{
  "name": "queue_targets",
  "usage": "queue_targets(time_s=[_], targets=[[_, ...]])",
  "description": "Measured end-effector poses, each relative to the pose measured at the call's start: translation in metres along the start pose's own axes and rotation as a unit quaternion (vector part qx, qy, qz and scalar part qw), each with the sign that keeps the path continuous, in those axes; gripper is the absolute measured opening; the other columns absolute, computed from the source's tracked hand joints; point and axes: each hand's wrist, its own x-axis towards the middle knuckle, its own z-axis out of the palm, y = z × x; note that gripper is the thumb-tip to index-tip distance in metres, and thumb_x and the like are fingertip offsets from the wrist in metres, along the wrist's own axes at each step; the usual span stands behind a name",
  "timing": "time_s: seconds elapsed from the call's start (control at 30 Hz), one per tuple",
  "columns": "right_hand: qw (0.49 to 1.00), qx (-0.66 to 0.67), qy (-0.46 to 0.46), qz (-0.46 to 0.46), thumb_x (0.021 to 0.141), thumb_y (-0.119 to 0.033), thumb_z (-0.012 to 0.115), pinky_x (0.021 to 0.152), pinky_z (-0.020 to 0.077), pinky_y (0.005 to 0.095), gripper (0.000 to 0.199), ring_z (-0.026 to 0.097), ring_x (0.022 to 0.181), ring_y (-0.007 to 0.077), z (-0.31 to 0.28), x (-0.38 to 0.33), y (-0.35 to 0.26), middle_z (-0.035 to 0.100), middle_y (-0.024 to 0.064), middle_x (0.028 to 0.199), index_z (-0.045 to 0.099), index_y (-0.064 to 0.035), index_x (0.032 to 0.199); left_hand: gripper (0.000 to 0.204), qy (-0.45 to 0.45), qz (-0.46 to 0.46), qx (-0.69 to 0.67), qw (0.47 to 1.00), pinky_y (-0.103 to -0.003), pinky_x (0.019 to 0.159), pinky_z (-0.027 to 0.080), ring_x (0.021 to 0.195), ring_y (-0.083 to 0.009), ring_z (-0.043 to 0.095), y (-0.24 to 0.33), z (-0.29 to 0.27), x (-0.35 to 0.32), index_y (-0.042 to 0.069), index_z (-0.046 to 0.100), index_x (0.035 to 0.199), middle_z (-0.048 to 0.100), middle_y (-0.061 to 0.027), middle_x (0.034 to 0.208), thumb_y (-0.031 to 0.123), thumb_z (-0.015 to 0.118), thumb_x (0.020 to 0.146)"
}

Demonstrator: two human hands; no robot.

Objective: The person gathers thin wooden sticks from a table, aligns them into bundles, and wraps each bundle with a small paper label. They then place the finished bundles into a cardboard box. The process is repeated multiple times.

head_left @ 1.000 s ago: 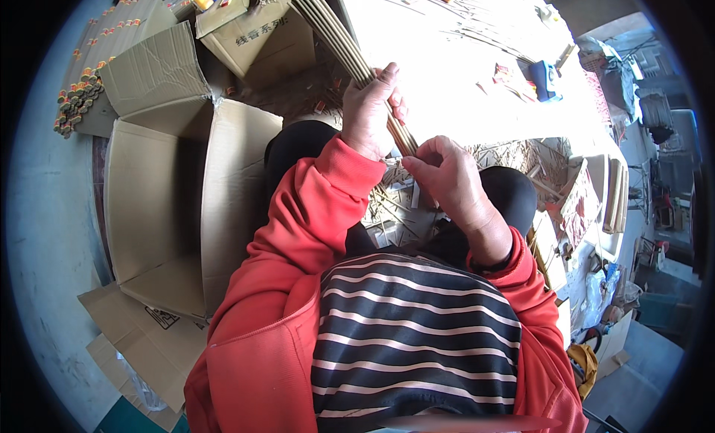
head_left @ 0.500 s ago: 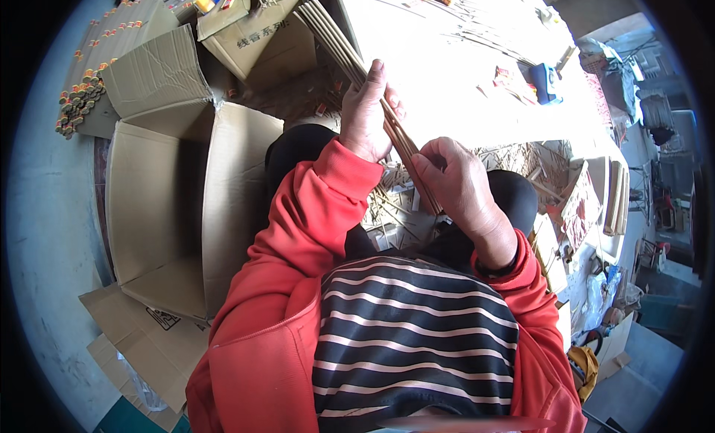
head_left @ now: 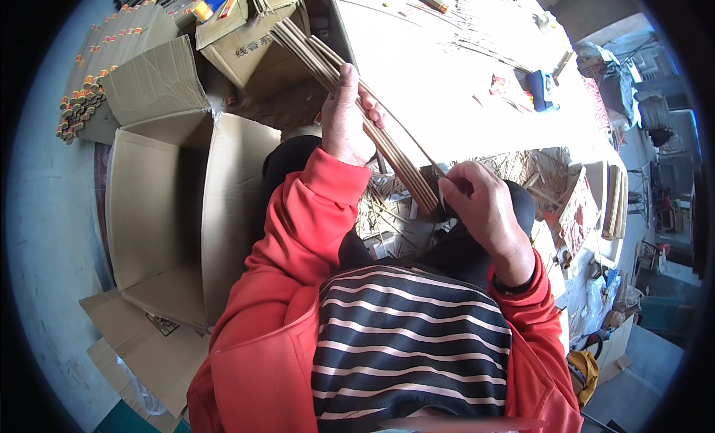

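1. The left hand (head_left: 346, 120) is closed around a long bundle of thin tan sticks (head_left: 357, 113), gripping it about midway along.
2. The right hand (head_left: 477, 202) pinches the bundle's near end between fingers and thumb, so the bundle runs slantwise between the two hands, just off the near edge of the white table (head_left: 447, 83).
3. The table is brightly sunlit and strewn with loose sticks and a small blue object (head_left: 540, 87) (too small to identify).
4. Left of the table stands a large open cardboard box (head_left: 160, 217), flaps spread, on a pale floor.
5. Beyond that box, further from the table, lie packed bundles with coloured tips (head_left: 86, 90) and another carton (head_left: 249, 42).
6. Below the table's near edge, stick scraps litter the ground (head_left: 387, 209).
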Motion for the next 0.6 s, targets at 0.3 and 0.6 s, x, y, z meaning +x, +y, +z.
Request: queue_targets(time_s=[0.3, 0.6], targets=[[0.99, -0.096, 0.101, 0.018, 0.081, -0.015, 0.061, 0.061, 0.0451, 0.0312, 0.014, 0.056, 0.065, 0.0225, -0.041, 0.01, 0.073, 0.057, 0.0111, 0.074, 0.057, -0.0021, 0.082, 0.018, -0.037, -0.002, -0.015, 0.999, -0.025, 0.045, 0.035, 0.047, -0.011, 0.042, 0.006, -0.002, 0.006, 0.01, 0.045, 0.067, 0.041, 0.0015, 0.056, 0.013, 0.054, 0.082], [0.954, -0.267, 0.088, -0.106, 0.082, -0.014, 0.057, 0.064, 0.0451, 0.0387, 0.013, 0.057, 0.071, 0.031, -0.075, 0.06, 0.127, 0.057, 0.0122, 0.075, 0.05, -0.0041, 0.08, 0.009, -0.027, -0.028, 0.001, 0.999, -0.025, 0.045, 0.035, 0.048, -0.011, 0.042, 0.005, 0.0, 0.01, 0.011, 0.046, 0.074, 0.042, 0.0019, 0.057, 0.01, 0.052, 0.081]])
